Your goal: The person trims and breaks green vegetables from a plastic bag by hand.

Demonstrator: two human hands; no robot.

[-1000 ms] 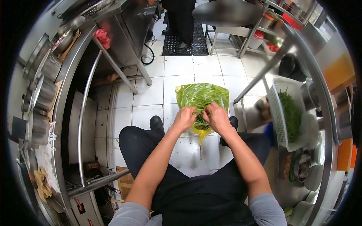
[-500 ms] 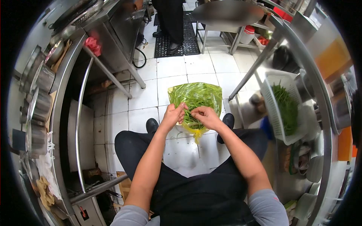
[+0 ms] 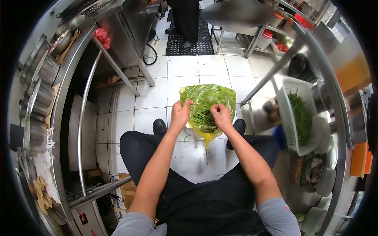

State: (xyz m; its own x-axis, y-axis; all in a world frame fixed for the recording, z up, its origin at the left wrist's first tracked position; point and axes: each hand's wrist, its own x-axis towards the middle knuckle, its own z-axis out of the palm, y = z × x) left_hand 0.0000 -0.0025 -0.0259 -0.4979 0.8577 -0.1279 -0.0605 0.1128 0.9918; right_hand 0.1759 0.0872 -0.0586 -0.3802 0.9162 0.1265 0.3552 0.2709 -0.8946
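A yellow-green plastic bag [image 3: 226, 94] stands open between my feet, with long thin green stems [image 3: 202, 114] inside. At the bag's left edge is my left hand [image 3: 181, 114], fingers curled together; what they hold, if anything, is too small to tell. My right hand [image 3: 221, 116] is over the right part of the stems, its fingertips pinched at them. The bag's knotted yellow end [image 3: 207, 138] points toward me.
On the right, a white basket [image 3: 289, 120] of green stems sits on a metal shelf. Pots [image 3: 42, 100] line the left counter. A person in dark trousers [image 3: 186, 21] stands on a black mat [image 3: 205, 41] ahead. White floor tiles surround the bag.
My hands were close together over the stems and have moved apart, the left one to the bag's left edge. The camera view has shifted slightly.
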